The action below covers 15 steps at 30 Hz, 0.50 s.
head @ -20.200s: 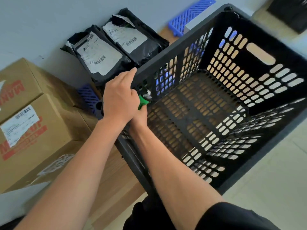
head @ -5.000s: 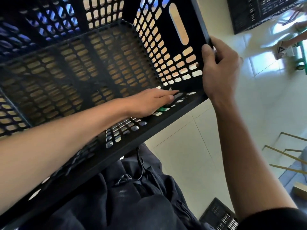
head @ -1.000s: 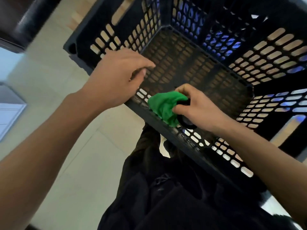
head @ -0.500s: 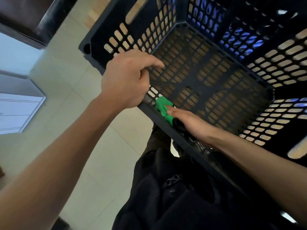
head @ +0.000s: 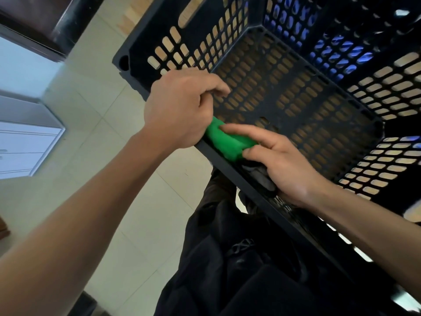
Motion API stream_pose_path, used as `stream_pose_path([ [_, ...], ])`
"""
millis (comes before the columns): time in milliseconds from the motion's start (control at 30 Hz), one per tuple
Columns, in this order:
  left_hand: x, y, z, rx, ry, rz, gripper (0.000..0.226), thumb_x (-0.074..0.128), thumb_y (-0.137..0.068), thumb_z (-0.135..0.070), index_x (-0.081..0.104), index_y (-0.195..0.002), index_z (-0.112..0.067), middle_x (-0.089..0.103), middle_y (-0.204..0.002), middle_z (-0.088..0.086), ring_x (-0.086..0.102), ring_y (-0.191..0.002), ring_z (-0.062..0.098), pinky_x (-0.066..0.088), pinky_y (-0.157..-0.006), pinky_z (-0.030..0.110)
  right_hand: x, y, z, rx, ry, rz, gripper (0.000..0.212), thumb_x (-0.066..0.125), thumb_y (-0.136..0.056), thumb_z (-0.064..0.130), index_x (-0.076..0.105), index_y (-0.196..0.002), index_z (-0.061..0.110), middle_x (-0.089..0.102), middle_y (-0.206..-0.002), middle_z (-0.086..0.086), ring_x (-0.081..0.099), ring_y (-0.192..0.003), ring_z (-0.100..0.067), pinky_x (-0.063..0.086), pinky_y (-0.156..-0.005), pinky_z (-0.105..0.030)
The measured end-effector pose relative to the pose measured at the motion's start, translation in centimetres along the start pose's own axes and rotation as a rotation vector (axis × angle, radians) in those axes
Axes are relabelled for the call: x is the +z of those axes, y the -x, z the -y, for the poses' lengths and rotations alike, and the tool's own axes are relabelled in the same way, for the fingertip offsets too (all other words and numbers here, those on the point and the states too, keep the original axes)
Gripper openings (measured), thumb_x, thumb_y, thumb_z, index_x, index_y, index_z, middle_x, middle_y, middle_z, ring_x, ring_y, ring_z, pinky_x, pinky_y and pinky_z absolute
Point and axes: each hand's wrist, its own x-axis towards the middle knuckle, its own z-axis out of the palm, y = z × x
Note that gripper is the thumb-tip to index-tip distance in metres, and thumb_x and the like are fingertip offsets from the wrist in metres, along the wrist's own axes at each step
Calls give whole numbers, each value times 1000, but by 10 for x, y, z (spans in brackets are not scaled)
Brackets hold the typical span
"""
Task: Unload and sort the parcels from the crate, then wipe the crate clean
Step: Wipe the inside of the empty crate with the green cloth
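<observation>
The black perforated crate (head: 296, 103) fills the upper right, tilted toward me, with nothing inside it. My left hand (head: 180, 108) grips the near rim of the crate, fingers curled over its edge. Just to its right, my right hand (head: 275, 160) pinches a green cloth (head: 227, 140) between thumb and fingers and presses it on that same near rim. No parcels are in view.
Pale floor tiles (head: 109, 137) lie below and left of the crate. A dark piece of furniture (head: 45, 23) stands at the top left, a white cabinet (head: 25, 144) at the left edge. My dark trousers (head: 239, 270) are under the crate's near side.
My right hand has slid the green cloth left along the near rim until it touches my left hand. The left hand keeps its grip on the rim.
</observation>
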Motion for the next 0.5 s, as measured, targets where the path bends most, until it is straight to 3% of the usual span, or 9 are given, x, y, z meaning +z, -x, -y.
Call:
stream_pose_path([
  [100, 0, 0, 0, -6, 14, -12, 44, 40, -89, -8, 79, -106, -20, 75, -102, -8, 68, -96, 9, 58, -80, 40, 3, 0, 3, -31, 27, 69, 61, 43, -95, -10, 64, -130, 35, 69, -131, 10, 60, -127, -19, 46, -110, -40],
  [200, 0, 0, 1, -10, 41, -37, 46, 37, -89, -13, 80, -104, -18, 76, -100, -6, 69, -93, 11, 59, -78, 40, 8, -13, -6, -103, 254, 132, 66, 37, -91, -14, 57, -141, 23, 52, -146, 15, 41, -139, 7, 26, -119, -16],
  [333, 1, 0, 0, -1, 29, -41, 44, 39, -91, -12, 80, -104, -17, 76, -100, -5, 69, -91, 11, 59, -76, 39, 0, -43, -31, -119, 436, 139, 70, 35, -82, -5, 55, -145, 16, 46, -156, 6, 33, -147, -2, 18, -126, -27],
  [500, 0, -1, -3, 1, 29, -49, 44, 38, -90, -11, 80, -102, -17, 76, -96, -5, 68, -86, 9, 58, -73, 34, -17, -76, -73, -26, 712, 132, 64, 34, -90, -16, 54, -146, 7, 43, -158, -6, 37, -147, -20, 24, -125, -33],
])
